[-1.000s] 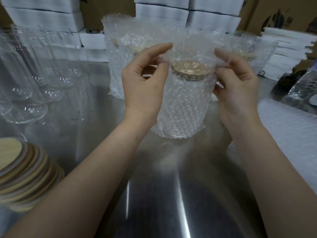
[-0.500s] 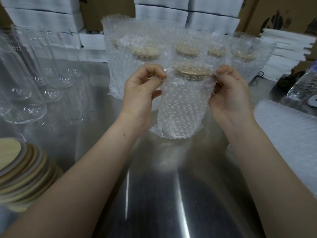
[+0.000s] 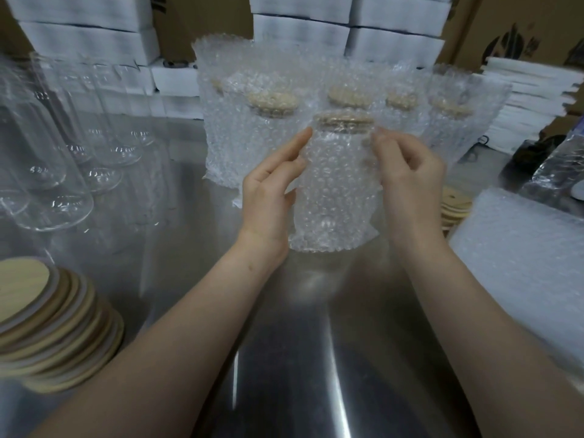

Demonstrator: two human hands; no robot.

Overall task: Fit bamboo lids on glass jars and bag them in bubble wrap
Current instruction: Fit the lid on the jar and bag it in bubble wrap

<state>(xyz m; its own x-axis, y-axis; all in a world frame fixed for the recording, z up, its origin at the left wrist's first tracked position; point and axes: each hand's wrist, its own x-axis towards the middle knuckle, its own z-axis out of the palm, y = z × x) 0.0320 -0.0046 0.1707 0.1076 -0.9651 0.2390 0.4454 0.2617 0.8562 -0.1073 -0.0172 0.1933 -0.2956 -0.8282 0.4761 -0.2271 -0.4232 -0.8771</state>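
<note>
Lidded jar [image 3: 335, 197] inside bubble-wrap bag [image 3: 328, 229], upright at mid worktop [image 3: 284, 358], bamboo lid [image 3: 346, 120] visible through the wrap at the top. Left hand [image 3: 271, 191] flat against the bag's left side, fingers straight, touching. Right hand [image 3: 410, 181] on the bag's upper right side, fingers curled, pinching the wrap just below the lid. Hands apart, the bag between them. Row of bagged jars [image 3: 252, 128] just behind it, toward the far edge. Bare glass jars [image 3: 63, 159] along the left edge. Lid stack [image 3: 53, 327] at the near left corner; smaller lid pile [image 3: 455, 207] behind the right wrist. Bubble-wrap sheets [image 3: 521, 263] at the right edge. White boxes [image 3: 300, 30] beyond the far edge.
</note>
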